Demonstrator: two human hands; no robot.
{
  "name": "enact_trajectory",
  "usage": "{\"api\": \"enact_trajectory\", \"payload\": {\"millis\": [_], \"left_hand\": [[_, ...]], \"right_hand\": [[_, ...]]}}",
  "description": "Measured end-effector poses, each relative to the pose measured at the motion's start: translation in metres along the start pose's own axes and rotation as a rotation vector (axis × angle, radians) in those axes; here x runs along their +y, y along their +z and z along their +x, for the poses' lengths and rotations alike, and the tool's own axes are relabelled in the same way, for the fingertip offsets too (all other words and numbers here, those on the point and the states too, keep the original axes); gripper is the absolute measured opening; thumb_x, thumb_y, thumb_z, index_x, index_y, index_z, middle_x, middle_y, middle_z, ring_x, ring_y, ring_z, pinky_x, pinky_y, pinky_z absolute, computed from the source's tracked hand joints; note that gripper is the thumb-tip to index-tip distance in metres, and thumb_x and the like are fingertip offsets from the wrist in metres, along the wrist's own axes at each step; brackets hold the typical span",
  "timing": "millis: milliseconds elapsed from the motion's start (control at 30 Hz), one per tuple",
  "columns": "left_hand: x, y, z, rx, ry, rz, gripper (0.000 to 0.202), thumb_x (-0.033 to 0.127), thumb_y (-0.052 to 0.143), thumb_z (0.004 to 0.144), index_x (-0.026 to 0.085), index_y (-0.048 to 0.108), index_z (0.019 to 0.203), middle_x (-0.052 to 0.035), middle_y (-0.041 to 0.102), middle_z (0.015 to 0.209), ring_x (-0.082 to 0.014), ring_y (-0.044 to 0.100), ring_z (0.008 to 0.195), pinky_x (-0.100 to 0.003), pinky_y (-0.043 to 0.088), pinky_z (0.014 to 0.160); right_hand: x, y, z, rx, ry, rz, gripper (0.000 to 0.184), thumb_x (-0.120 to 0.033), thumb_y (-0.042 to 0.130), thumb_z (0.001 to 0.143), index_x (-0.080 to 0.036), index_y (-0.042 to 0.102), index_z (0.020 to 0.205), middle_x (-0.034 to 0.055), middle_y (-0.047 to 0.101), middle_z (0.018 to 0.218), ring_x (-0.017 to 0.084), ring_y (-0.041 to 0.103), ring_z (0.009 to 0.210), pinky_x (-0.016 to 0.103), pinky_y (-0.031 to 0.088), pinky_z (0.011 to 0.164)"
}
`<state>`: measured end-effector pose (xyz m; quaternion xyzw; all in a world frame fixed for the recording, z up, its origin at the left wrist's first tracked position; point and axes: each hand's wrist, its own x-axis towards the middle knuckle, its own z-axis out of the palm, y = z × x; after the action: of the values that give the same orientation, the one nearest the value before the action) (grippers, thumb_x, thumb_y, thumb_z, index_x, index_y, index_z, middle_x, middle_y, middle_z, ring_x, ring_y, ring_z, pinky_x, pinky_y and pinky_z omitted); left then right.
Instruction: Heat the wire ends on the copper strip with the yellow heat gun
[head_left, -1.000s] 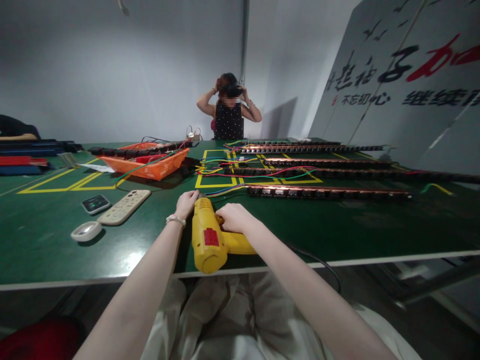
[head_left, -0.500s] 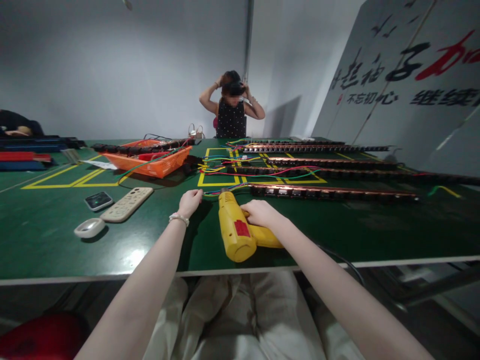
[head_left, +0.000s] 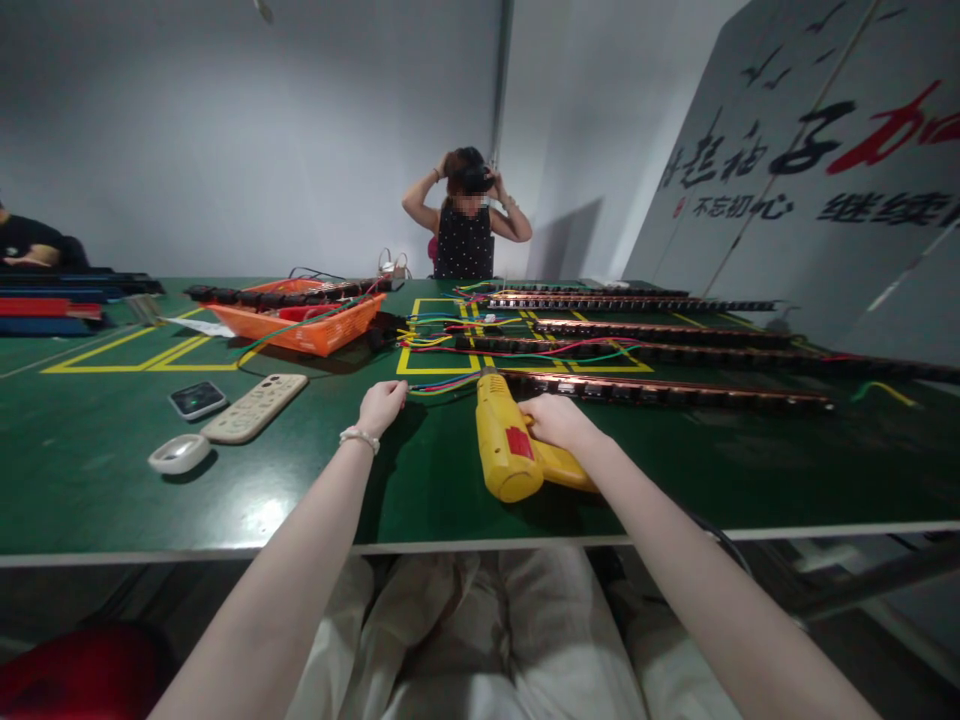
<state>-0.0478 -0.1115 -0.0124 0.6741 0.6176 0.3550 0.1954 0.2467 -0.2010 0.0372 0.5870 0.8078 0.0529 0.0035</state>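
Observation:
My left hand [head_left: 384, 408] is closed on the ends of a bundle of coloured wires [head_left: 444, 385]. Those wires run right to a long black strip with copper-coloured bars [head_left: 675, 391] lying on the table. A yellow heat gun [head_left: 508, 440] with a red label is gripped by its handle in my right hand [head_left: 559, 422]. Its nozzle points away from me, at the wires close to the strip's left end. My right fingers are partly hidden behind the gun.
More strips [head_left: 660, 328] with wires lie farther back on the green table [head_left: 420, 500]. An orange basket [head_left: 322, 335] stands back left. Nearer are a phone [head_left: 256, 408], a small screened device [head_left: 197, 400] and a white case [head_left: 180, 454]. A person [head_left: 466, 215] sits opposite, hands at the head.
My right hand has moved the heat gun to the right along the wires, toward the strip. My left hand stays in place on the wire ends.

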Motion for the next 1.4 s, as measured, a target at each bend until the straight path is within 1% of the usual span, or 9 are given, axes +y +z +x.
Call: {"api": "enact_trajectory", "payload": {"millis": [167,400,567,867,1000,1133,1233,1400], "left_hand": [[0.004,-0.002,-0.002,-0.003,-0.006,-0.007,0.04,0.044,0.036,0.079,0.017,0.051,0.053,-0.0005,0.055,0.055,-0.0115,0.046,0.055,-0.024,0.027,0.055],[0.007,-0.002,-0.003,-0.006,-0.023,0.003,0.041,0.043,0.036,0.079,0.017,0.053,0.054,-0.0018,0.057,0.058,-0.0118,0.046,0.055,-0.024,0.026,0.054],[0.006,-0.002,-0.002,-0.002,-0.003,-0.004,0.042,0.044,0.035,0.08,0.017,0.052,0.053,-0.0021,0.057,0.057,-0.0118,0.047,0.055,-0.023,0.026,0.055],[0.011,-0.002,-0.005,-0.006,-0.015,-0.029,0.044,0.046,0.034,0.081,0.017,0.053,0.055,-0.0032,0.058,0.06,-0.0129,0.048,0.057,-0.024,0.026,0.055],[0.011,-0.003,-0.005,-0.005,-0.024,-0.023,0.045,0.047,0.033,0.082,0.016,0.055,0.056,-0.0045,0.059,0.061,-0.0138,0.048,0.058,-0.025,0.027,0.057],[0.01,-0.002,-0.004,0.004,-0.02,-0.039,0.047,0.048,0.033,0.082,0.016,0.055,0.056,-0.005,0.059,0.062,-0.0141,0.049,0.06,-0.025,0.027,0.057],[0.008,-0.001,-0.003,0.002,-0.019,-0.077,0.047,0.05,0.032,0.082,0.016,0.056,0.059,-0.0043,0.06,0.063,-0.0141,0.051,0.061,-0.024,0.028,0.058],[0.004,0.002,0.001,0.001,-0.001,-0.007,0.045,0.05,0.034,0.08,0.017,0.057,0.06,-0.0033,0.058,0.063,-0.0134,0.048,0.061,-0.024,0.027,0.057]], "right_hand": [[0.003,0.0,-0.003,0.027,0.013,-0.031,0.024,-0.026,0.047,0.074,-0.025,0.065,0.091,0.0044,0.067,0.089,0.02,0.061,0.084,0.026,0.038,0.066],[0.004,0.001,-0.002,-0.01,0.037,-0.032,0.026,-0.026,0.044,0.076,-0.025,0.065,0.092,0.0047,0.066,0.092,0.021,0.061,0.086,0.027,0.04,0.069],[0.001,0.001,0.001,-0.078,0.087,-0.048,0.029,-0.025,0.043,0.079,-0.023,0.065,0.097,0.0079,0.065,0.097,0.022,0.061,0.091,0.029,0.042,0.072],[-0.005,-0.001,0.001,-0.123,0.061,-0.099,0.032,-0.015,0.041,0.078,-0.016,0.065,0.099,0.0131,0.065,0.098,0.026,0.061,0.093,0.032,0.044,0.074],[-0.021,-0.002,0.0,-0.116,0.008,-0.101,0.029,-0.016,0.042,0.077,-0.016,0.066,0.095,0.0125,0.065,0.094,0.025,0.062,0.089,0.03,0.044,0.072],[-0.044,-0.002,0.004,-0.107,-0.058,-0.12,0.03,-0.013,0.043,0.075,-0.016,0.065,0.094,0.0118,0.065,0.095,0.025,0.062,0.091,0.03,0.044,0.071],[-0.062,-0.003,0.01,-0.099,-0.109,-0.125,0.03,-0.015,0.043,0.075,-0.016,0.066,0.094,0.0123,0.065,0.095,0.026,0.062,0.091,0.031,0.045,0.071],[-0.093,-0.008,0.019,-0.07,-0.203,-0.101,0.03,-0.018,0.046,0.073,-0.017,0.066,0.095,0.0111,0.066,0.095,0.027,0.062,0.092,0.032,0.046,0.072]]}}
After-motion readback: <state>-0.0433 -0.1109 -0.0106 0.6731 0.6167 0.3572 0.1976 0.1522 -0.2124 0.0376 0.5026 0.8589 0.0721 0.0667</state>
